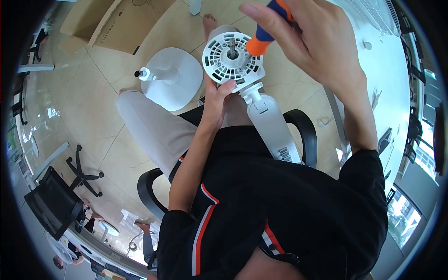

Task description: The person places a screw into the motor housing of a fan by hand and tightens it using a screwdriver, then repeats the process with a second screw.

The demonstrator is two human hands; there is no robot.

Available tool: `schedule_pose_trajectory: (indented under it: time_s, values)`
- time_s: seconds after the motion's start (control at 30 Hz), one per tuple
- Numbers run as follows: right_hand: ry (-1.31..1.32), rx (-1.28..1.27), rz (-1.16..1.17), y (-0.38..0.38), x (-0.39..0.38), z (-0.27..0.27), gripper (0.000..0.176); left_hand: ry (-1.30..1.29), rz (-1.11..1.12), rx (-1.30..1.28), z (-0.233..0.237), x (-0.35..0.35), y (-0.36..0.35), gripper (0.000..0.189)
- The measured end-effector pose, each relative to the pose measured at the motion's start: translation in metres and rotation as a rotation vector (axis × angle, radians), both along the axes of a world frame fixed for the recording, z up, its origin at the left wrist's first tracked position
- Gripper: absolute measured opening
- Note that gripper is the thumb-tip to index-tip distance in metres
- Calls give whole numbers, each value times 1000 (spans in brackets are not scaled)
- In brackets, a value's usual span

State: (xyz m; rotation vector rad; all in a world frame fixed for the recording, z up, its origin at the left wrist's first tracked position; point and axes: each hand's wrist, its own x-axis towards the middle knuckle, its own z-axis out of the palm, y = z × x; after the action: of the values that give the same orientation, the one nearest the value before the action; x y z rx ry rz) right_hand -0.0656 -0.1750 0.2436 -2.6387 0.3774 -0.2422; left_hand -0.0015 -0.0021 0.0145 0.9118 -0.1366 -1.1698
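Observation:
My right hand (322, 44) is closed round the blue and orange handle of a screwdriver (259, 45). Its shaft slants down to the slotted face of a white fan motor housing (219, 65), with the tip beside the central metal shaft (233, 45). My left hand (218, 98) grips that housing at its lower edge, thumb on the rim and the other fingers hidden behind. From the housing a white fan neck (270, 123) with buttons near its end runs down against my lap.
A round-cornered white fan base (161, 91) with a short post stands on the tiled floor at left. Beyond it lies an open cardboard box (126, 25). On the white table (382, 79) at right is a fan grille (373, 16). An office chair (53, 200) stands lower left.

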Motion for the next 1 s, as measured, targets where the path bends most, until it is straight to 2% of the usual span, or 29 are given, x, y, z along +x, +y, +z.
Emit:
schedule_pose_trajectory:
  time_s: [0.07, 0.13, 0.2, 0.3, 0.4, 0.47, 0.5, 0.57, 0.7, 0.87, 1.0]
  values:
    - [9, -59, -22, -2, -2, 4, 45, 3, -4, -13, -3, 0, 0, 85]
    - [-114, 92, 70, -14, -4, -4, 44, 1, 1, -12, -3, 0, 1, 85]
    - [-131, 151, 103, -12, -4, -4, 42, -2, 4, 0, -3, 0, 1, 85]
    - [-31, 79, 91, 3, 0, 14, 41, -11, -7, 12, -4, 0, 1, 85]
    - [-180, -36, 98, 20, 8, 7, 42, 2, -12, 2, -2, 0, 1, 85]
    - [-194, -68, 112, 20, 7, 1, 42, 7, -8, 3, -4, 1, 2, 86]
    - [-112, -68, 116, 11, 1, 0, 42, 11, -9, 1, -5, 0, 1, 86]
    - [-100, 0, 182, 2, -2, -2, 40, 11, -3, 3, -7, -1, 2, 86]
    - [-270, 203, 380, -12, 3, -12, 34, -5, -7, 4, -8, 0, 1, 87]
    - [-110, -34, 174, 6, 0, 7, 30, 14, -5, 7, -2, 0, 0, 86]
    - [-292, 205, 451, -17, 6, -12, 27, 7, 3, 12, -5, 0, 1, 85]
